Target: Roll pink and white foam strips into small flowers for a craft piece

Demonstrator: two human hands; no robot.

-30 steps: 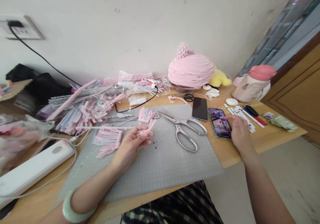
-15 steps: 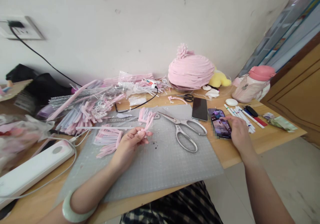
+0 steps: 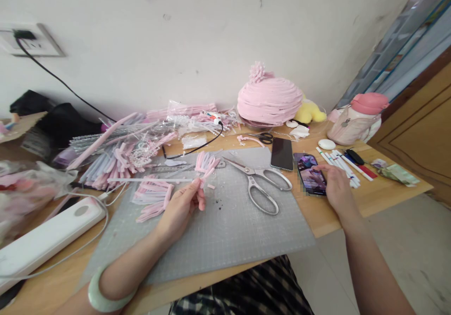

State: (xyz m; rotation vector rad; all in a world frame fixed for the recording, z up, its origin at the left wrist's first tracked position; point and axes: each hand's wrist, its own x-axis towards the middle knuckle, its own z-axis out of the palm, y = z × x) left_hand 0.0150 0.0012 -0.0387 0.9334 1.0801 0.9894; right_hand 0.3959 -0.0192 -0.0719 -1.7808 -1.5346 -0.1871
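My left hand [image 3: 185, 203] pinches the lower end of a small bundle of pink and lilac fuzzy stems [image 3: 207, 163] above the grey cutting mat [image 3: 225, 240]. A thin pale stem [image 3: 148, 180] stretches leftward from near my left fingertips. Another pink and lilac bundle [image 3: 152, 197] lies on the mat beside that hand. My right hand [image 3: 336, 190] rests at a phone with a lit screen [image 3: 311, 176], its fingers partly spread and one fingertip over the screen, holding nothing. Large metal scissors [image 3: 259, 179] lie partly open on the mat between my hands.
Behind the mat sit a heap of stems [image 3: 116, 160], a pink wrapped dome [image 3: 269, 100] and a dark phone [image 3: 282, 153]. White markers [image 3: 340, 165] and a pink-lidded bottle [image 3: 355, 118] stand or lie at right. A white power strip [image 3: 52, 240] is at left.
My left hand has turned, and its fingers have shifted on the bundle's lower end. A small pink piece now shows on the mat right of them. My right hand stays at the lit phone.
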